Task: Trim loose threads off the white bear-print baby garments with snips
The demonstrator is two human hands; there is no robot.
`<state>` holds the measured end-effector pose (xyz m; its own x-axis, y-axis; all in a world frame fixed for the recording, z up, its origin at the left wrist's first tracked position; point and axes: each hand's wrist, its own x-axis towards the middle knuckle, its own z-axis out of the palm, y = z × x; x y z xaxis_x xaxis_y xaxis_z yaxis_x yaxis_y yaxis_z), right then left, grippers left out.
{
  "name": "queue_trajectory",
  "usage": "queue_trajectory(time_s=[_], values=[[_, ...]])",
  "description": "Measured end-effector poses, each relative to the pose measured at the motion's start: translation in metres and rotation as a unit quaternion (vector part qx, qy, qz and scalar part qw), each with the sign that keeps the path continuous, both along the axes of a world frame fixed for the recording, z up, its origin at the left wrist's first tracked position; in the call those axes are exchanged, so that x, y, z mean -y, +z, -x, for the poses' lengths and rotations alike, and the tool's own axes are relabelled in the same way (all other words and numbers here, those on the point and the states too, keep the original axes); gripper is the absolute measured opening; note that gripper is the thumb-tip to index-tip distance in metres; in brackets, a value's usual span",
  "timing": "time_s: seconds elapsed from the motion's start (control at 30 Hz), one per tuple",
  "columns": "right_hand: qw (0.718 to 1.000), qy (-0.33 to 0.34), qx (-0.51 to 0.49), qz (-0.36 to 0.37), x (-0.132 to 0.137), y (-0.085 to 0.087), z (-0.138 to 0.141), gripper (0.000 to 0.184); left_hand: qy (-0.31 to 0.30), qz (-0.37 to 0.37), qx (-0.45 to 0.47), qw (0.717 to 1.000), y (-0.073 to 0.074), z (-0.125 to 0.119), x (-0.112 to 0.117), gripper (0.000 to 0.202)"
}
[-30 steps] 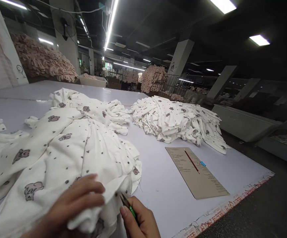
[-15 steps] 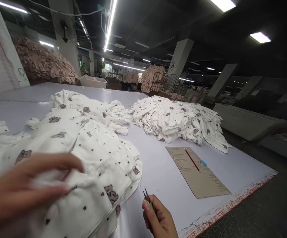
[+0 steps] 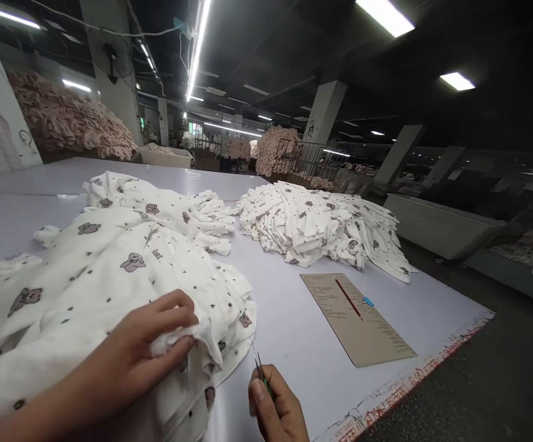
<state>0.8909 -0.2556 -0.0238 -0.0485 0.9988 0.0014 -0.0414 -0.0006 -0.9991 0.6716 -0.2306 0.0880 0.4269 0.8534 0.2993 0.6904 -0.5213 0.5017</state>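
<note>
White garments (image 3: 123,239) printed with brown bears and small dark marks lie heaped in front of me on the left. My left hand (image 3: 156,341) is closed on a fold of the top garment (image 3: 208,341), lifting its edge between thumb and fingers. Just right of the heap, over the table, my right hand (image 3: 278,405) grips a small pair of thread snips (image 3: 260,371), its narrow points upward and a bit of green showing by the fingers. The lower part of the snips is hidden in that hand.
A second pile of the same garments (image 3: 312,221) sits farther back on the pale table (image 3: 270,294). A brown card (image 3: 358,325) with writing carries a red pencil (image 3: 348,298) and a blue clip (image 3: 368,301). Beyond the table's right edge stands a white bin (image 3: 441,224).
My left hand has moved right across the heap and taken hold of a garment's edge, which is now raised. My right hand still holds the snips in nearly the same place.
</note>
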Motion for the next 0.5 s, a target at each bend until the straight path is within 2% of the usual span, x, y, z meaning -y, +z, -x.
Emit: queue_trajectory(time_s=[0.07,0.13,0.2,0.27,0.33,0.4,0.43,0.47,0.5], values=[[0.997,-0.019,-0.041,-0.055,-0.002,0.001,0.022,0.048,0.025,-0.063,0.061,0.996,0.008,0.002,0.01,0.015],[0.993,-0.023,-0.056,-0.103,-0.005,0.003,0.046,0.049,0.053,-0.116,0.116,0.985,0.009,-0.001,0.016,0.016],[0.99,-0.025,-0.042,-0.135,-0.009,0.005,0.063,0.043,0.072,-0.112,0.181,0.974,0.008,-0.002,0.019,0.018],[0.988,-0.044,-0.025,-0.147,-0.016,0.008,0.071,0.033,0.123,-0.02,0.252,0.96,0.01,0.002,0.02,0.02],[0.988,-0.054,-0.007,-0.144,-0.022,0.01,0.071,0.025,0.195,0.099,0.331,0.918,0.014,0.012,0.02,0.03],[0.991,-0.036,0.012,-0.126,-0.027,0.011,0.065,0.02,0.233,0.17,0.391,0.874,0.017,0.025,0.02,0.036],[0.993,-0.022,0.02,-0.113,-0.028,0.011,0.062,0.019,0.232,0.188,0.404,0.865,0.017,0.031,0.02,0.038],[0.995,-0.01,0.025,-0.098,-0.028,0.01,0.06,0.02,0.22,0.194,0.396,0.87,0.015,0.036,0.021,0.039],[0.996,-0.002,0.025,-0.087,-0.028,0.009,0.058,0.019,0.202,0.193,0.364,0.889,0.012,0.04,0.022,0.039]])
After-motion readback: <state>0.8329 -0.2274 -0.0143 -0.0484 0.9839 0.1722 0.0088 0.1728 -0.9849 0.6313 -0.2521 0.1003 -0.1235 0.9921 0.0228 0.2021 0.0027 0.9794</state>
